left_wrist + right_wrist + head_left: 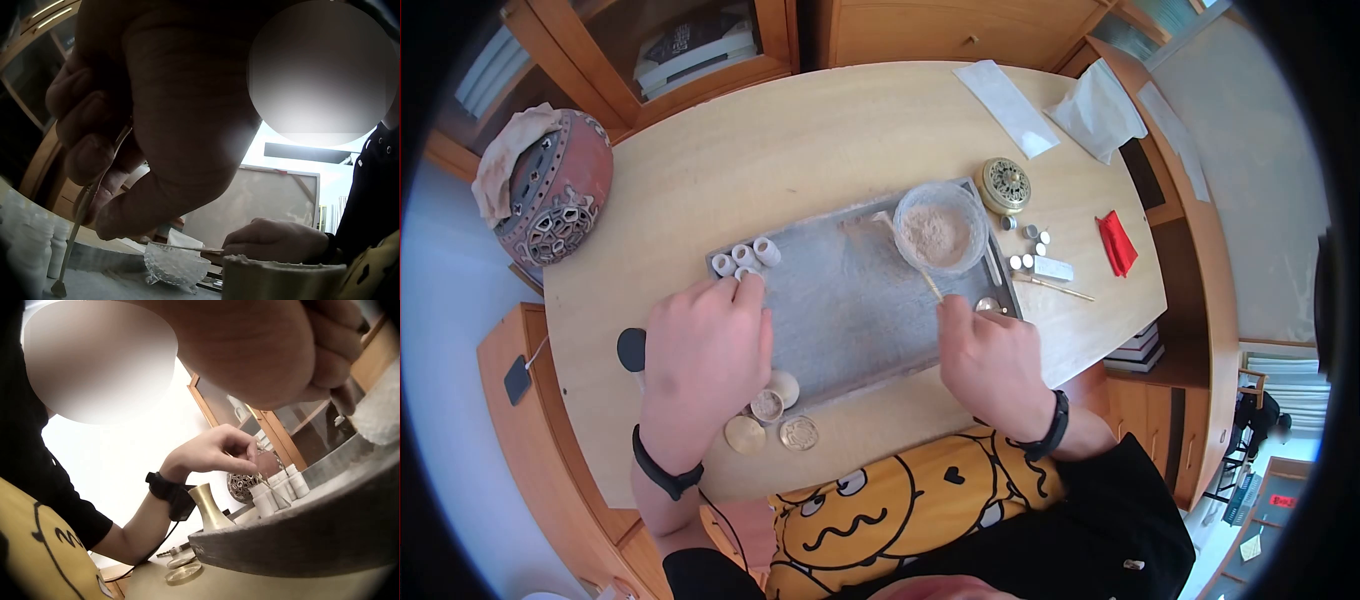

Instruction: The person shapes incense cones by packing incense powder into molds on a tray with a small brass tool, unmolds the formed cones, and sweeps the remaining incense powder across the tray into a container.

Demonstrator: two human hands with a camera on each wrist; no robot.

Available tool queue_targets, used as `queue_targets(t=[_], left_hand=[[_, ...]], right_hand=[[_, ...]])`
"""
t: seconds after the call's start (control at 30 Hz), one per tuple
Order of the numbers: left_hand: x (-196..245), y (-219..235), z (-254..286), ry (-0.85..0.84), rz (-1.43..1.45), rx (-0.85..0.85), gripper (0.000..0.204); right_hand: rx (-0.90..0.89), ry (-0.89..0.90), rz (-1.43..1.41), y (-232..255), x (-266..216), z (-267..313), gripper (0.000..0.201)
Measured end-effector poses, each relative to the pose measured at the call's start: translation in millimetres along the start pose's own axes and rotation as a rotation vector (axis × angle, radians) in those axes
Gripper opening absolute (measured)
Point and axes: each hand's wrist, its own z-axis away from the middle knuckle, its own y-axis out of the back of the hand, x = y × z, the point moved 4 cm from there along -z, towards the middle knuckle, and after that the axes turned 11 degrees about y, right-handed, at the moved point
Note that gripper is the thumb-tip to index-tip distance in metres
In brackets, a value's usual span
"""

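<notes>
My left hand (705,345) is over the tray's left end and pinches a slim metal spatula (78,231) between thumb and fingers. The spatula points down, its small flat tip low by the white bottles (767,252). Several of these bottles stand together at the tray's left corner. My right hand (995,360) grips a thin, pale, twisted handle (930,286) beyond the tray's front right. That handle reaches the rim of a clear glass bowl (983,225) holding pinkish-tan powder (935,235). The bowl stands at the back right of the grey tray (840,330).
Gold discs (745,435) and a flared brass holder (209,509) are by the tray's front left. Right of the tray are a pierced brass burner (1005,186), small vials, a thin stick (1060,288) and a red pouch (1116,243). A patterned red pot (585,180) stands far left.
</notes>
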Motion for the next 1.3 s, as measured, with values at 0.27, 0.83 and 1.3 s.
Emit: queue_targets(t=[0.27,0.83,1.3], left_hand=[[-1.2,-1.5,0.7,0.043,0.061,0.023,0.015],[0.4,0.9,0.2,0.014,0.005,0.021,0.011],[-0.8,-2.0,-0.5,0.054,0.059,-0.015,0.014]], right_hand=[[-0.040,-0.135,0.130,17.5,20.7,21.2,0.017],[-0.224,0.057,-0.028,-17.4,-0.7,0.4,0.007],[-0.187,0.060,0.000,-43.0,-4.3,-26.7,0.010]])
